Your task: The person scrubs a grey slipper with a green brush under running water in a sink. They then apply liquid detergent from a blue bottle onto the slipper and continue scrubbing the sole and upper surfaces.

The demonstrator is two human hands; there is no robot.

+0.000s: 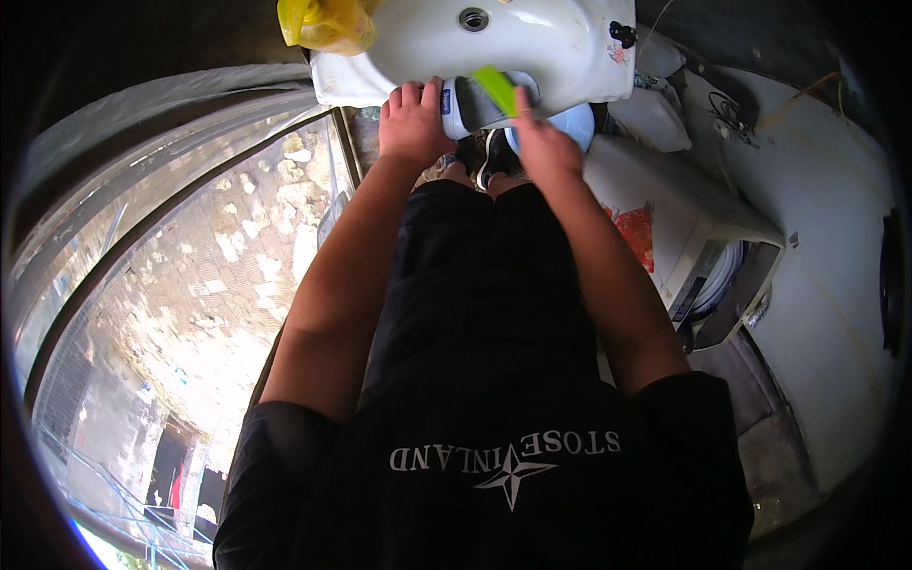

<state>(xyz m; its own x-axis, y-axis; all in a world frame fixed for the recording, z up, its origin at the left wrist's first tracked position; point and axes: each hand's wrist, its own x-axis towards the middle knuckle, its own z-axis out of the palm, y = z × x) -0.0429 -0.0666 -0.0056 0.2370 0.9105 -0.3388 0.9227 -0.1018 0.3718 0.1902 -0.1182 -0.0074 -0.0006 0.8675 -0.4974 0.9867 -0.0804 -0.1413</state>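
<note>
My left hand (413,128) grips one end of a grey-and-white shoe (454,114), which lies across the front rim of a white ceramic sink (413,50). A dark blue label shows on the shoe beside my fingers. In my right hand (548,146) is a brush with a bright green back (495,90), its bristle side against the shoe. Brush and right hand are blurred. The shoe's far end is partly hidden behind the brush and my fingers.
A yellow bottle (335,28) stands on the sink's left corner, and a metal drain (474,20) is at the back. Below the rim sits a light blue basin (576,127). A white box-shaped appliance (655,192) stands right. A window (214,285) fills the left.
</note>
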